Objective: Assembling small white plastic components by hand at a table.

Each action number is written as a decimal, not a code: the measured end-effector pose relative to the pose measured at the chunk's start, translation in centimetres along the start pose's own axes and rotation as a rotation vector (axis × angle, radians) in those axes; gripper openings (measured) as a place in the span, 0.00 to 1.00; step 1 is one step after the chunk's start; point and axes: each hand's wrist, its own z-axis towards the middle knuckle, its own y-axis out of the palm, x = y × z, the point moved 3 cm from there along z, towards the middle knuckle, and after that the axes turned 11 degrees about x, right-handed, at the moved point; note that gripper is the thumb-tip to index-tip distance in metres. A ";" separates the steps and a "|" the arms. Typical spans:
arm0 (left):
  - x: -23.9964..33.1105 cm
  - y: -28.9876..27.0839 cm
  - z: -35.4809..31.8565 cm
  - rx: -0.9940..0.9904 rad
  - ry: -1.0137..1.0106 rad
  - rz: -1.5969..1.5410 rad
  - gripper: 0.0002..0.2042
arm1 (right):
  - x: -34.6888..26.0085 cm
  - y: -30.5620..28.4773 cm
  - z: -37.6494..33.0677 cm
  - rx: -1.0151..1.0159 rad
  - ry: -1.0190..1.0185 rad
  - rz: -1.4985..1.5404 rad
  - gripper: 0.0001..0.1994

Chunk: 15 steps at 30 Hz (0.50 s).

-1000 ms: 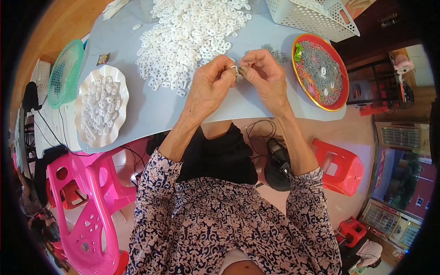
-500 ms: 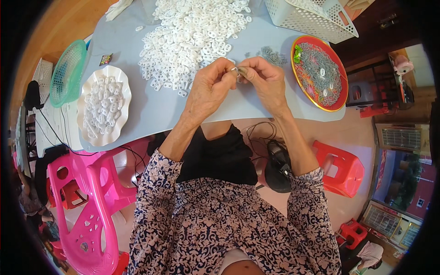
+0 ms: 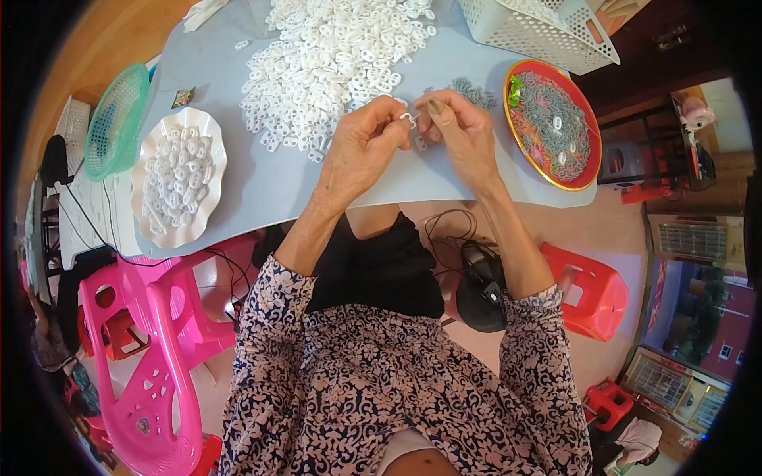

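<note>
Heap of white oval plastic pieces on a smooth grey worktop; beside the heap's near right edge, my left hand pinches a white looped piece; my right hand curls alongside, its grip indeterminable; left of the heap, a scalloped dish; right, a red gold-rimmed tray; nearer me, a pink plastic chair.

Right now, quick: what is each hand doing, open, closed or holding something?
Left hand: closed, pinching a small white piece.
Right hand: fingers curled beside that piece; whether it holds anything cannot be told.
</note>
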 end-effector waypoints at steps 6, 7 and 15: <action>0.1 0.0 -0.1 -0.024 -0.024 -0.035 0.03 | 0.4 -0.2 -0.2 0.002 -0.077 -0.094 0.07; 0.3 0.0 -0.2 -0.029 -0.015 -0.035 0.04 | 0.4 -0.1 -0.2 0.013 -0.086 -0.114 0.08; 0.6 0.5 -0.1 -0.004 0.015 -0.011 0.04 | -0.1 0.2 -0.3 0.074 -0.150 -0.144 0.09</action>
